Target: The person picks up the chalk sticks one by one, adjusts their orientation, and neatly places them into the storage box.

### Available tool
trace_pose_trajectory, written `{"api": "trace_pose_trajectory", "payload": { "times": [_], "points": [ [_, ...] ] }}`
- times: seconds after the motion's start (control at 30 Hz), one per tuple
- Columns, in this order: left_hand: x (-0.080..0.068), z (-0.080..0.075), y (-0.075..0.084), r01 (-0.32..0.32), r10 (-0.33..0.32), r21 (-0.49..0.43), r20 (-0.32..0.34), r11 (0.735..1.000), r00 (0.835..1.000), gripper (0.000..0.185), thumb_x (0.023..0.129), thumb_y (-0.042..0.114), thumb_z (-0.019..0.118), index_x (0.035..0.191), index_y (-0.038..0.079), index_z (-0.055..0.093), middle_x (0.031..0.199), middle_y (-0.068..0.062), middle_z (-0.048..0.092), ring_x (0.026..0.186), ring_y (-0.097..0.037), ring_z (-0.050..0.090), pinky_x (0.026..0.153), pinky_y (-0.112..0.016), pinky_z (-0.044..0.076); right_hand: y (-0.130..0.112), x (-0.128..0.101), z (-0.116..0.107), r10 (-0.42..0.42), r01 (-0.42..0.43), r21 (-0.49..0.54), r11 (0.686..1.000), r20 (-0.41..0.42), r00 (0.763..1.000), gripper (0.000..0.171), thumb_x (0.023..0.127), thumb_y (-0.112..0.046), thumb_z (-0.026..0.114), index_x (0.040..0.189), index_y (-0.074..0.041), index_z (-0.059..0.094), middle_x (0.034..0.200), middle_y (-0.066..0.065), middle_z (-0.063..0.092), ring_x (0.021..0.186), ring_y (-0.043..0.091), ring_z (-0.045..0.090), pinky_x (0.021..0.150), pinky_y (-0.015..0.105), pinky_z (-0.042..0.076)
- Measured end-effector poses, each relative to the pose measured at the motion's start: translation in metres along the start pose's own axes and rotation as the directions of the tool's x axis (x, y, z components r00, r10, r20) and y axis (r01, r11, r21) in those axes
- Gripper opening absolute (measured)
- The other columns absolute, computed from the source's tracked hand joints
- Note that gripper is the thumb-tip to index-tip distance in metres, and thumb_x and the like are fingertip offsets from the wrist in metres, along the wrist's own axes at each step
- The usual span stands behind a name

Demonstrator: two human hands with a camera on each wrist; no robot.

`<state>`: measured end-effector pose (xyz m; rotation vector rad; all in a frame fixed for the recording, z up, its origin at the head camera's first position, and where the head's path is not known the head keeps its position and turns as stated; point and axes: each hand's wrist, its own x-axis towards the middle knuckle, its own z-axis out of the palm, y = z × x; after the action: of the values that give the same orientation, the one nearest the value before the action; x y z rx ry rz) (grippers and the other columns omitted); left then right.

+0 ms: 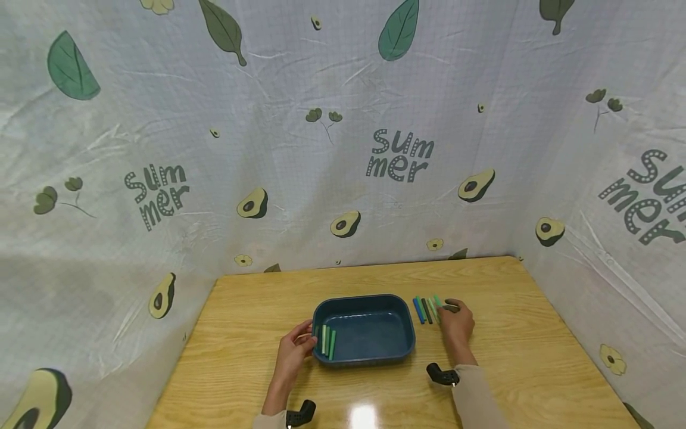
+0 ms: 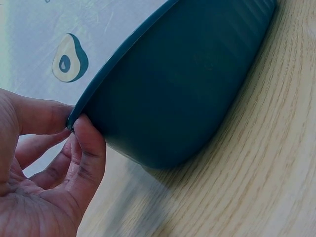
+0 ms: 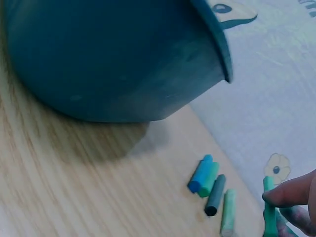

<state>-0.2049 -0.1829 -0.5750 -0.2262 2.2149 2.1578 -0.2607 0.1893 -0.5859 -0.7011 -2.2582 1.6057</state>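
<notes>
A dark teal plastic bin sits on the table in the head view, a few green chalk sticks lying side by side at its left end. My left hand pinches the bin's rim at that end between thumb and fingers. To the right of the bin, my right hand pinches a green chalk stick near its upper end. Beside it lies a row of loose sticks: a blue chalk stick, a green one, a dark one and a pale green one.
The wooden table runs back to a printed cloth hanging behind and along both sides. A dark wrist camera mount sits on the right wrist, and another mount on the left.
</notes>
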Motion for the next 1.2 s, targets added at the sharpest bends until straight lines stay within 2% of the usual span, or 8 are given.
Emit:
{"api": "trace_pose_trajectory", "payload": {
  "times": [0.17,0.4,0.63,0.83,1.0,1.2],
  "points": [
    [0.001,0.000,0.000,0.000,0.000,-0.006,-0.001,1.000,1.000,0.049,0.093,-0.002,0.060,0.141,-0.001,0.050,0.127,-0.024,0.052,0.091,-0.011,0.057,0.068,-0.027,0.055,-0.003,0.001,-0.006,0.012,-0.013,0.028,1.000,0.040,0.999,0.037,0.089,-0.012,0.066,0.124,0.000,0.062,0.113,0.027,0.067,0.087,0.031,0.066,0.062,0.026,0.047],
    [0.000,0.000,0.001,-0.009,0.009,-0.002,-0.003,1.000,1.000,0.047,0.093,-0.003,0.060,0.139,0.001,0.053,0.124,-0.022,0.053,0.089,-0.010,0.058,0.068,-0.025,0.054,-0.010,0.002,-0.014,0.005,-0.006,0.005,1.000,0.123,0.992,0.041,0.091,-0.012,0.063,0.130,0.000,0.058,0.120,0.030,0.063,0.102,0.040,0.063,0.072,0.033,0.051],
    [0.000,0.000,0.002,-0.008,0.008,0.001,-0.003,1.000,1.000,0.047,0.093,-0.002,0.059,0.139,0.003,0.053,0.123,-0.022,0.054,0.091,-0.011,0.058,0.069,-0.025,0.054,-0.016,0.004,-0.023,0.016,-0.015,-0.004,1.000,0.264,0.964,0.044,0.096,-0.012,0.058,0.138,0.000,0.052,0.130,0.030,0.057,0.112,0.040,0.059,0.080,0.036,0.053],
    [0.001,0.000,0.001,-0.003,0.003,0.000,-0.011,1.000,1.000,0.047,0.092,-0.003,0.060,0.138,0.003,0.054,0.122,-0.021,0.054,0.090,-0.011,0.058,0.068,-0.025,0.054,-0.017,0.004,-0.026,0.016,-0.029,0.035,0.999,0.330,0.944,0.047,0.099,-0.012,0.054,0.143,0.002,0.045,0.138,0.030,0.049,0.120,0.040,0.054,0.091,0.042,0.052],
    [0.000,-0.001,0.001,0.001,-0.001,0.003,-0.010,1.000,1.000,0.046,0.093,-0.002,0.059,0.138,0.003,0.054,0.123,-0.020,0.054,0.090,-0.011,0.058,0.068,-0.025,0.054,-0.017,0.002,-0.029,0.009,-0.050,0.106,0.993,0.359,0.933,0.048,0.099,-0.009,0.055,0.144,0.002,0.043,0.139,0.031,0.048,0.113,0.035,0.060,0.092,0.042,0.054],
    [0.000,-0.001,0.001,-0.004,0.004,0.007,-0.006,1.000,1.000,0.046,0.094,-0.002,0.059,0.139,0.002,0.053,0.124,-0.020,0.053,0.091,-0.012,0.057,0.068,-0.025,0.054,-0.019,0.000,-0.034,0.006,-0.079,0.164,0.983,0.404,0.915,0.052,0.098,-0.009,0.057,0.148,-0.003,0.039,0.142,0.031,0.046,0.099,0.016,0.065,0.093,0.043,0.054]
  ]
}}
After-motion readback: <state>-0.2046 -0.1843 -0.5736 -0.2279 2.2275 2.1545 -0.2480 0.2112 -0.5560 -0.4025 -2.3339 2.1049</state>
